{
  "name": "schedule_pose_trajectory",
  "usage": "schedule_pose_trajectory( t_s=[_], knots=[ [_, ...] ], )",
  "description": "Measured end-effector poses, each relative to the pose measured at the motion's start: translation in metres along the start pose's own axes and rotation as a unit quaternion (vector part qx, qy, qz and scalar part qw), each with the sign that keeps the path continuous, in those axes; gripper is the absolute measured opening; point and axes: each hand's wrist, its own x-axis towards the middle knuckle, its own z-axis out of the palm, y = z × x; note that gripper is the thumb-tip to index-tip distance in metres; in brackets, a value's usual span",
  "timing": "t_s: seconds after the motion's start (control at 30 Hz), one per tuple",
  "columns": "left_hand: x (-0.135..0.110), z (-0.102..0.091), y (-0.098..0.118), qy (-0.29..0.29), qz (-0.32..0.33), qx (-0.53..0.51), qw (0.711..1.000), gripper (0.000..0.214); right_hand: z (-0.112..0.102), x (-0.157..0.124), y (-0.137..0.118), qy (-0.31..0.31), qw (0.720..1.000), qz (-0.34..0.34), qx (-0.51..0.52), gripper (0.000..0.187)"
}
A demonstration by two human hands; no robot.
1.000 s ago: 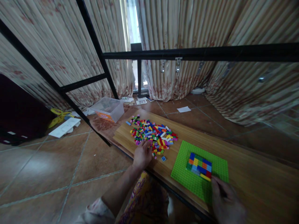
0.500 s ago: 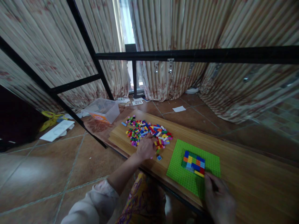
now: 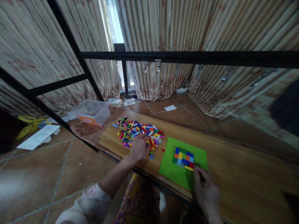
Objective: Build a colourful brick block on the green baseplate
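A heap of small coloured bricks lies on the wooden board. My left hand rests at the heap's near edge, fingers curled down among the bricks; what they hold is hidden. A green baseplate lies to the right, carrying a flat block of blue, orange, yellow and green bricks. My right hand sits on the baseplate's near right corner, fingers curled, fingertips close to the block's yellow brick. A single blue brick lies loose between the heap and the plate.
A black metal frame crosses above the board. A clear plastic box stands on the tiled floor to the left, with papers and a yellow object beyond it. Striped curtains hang behind.
The view has swung right, so everything shifted left in the picture. My left hand stays at the heap's near edge; my right hand stays at the baseplate's corner.
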Motion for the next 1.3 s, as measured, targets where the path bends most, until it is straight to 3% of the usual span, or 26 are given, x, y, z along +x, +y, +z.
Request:
schedule_pose_trajectory(
  t_s=[0.17,0.3,0.47,0.63,0.8,1.3],
  knots=[
    [-0.010,-0.002,0.020,0.037,0.021,-0.163,0.986,0.025,0.000,-0.001,-0.003,0.002,1.000,-0.001,0.007,0.047],
    [-0.027,0.006,0.053,0.010,0.043,-0.274,0.961,0.020,0.001,0.000,-0.006,0.004,1.000,0.002,0.022,0.043],
    [-0.036,0.023,0.087,-0.042,0.080,-0.316,0.944,0.014,0.001,0.001,-0.008,0.001,1.000,-0.007,0.031,0.040],
    [-0.024,0.036,0.104,-0.084,0.120,-0.305,0.941,0.007,0.001,0.001,-0.010,0.008,0.999,-0.018,0.046,0.037],
    [-0.016,0.043,0.110,-0.091,0.146,-0.269,0.948,0.017,0.001,0.001,-0.012,0.012,0.998,-0.026,0.050,0.034],
    [-0.021,0.042,0.119,-0.104,0.155,-0.164,0.969,0.018,0.001,0.002,-0.014,0.018,0.998,-0.033,0.044,0.034]
  ],
)
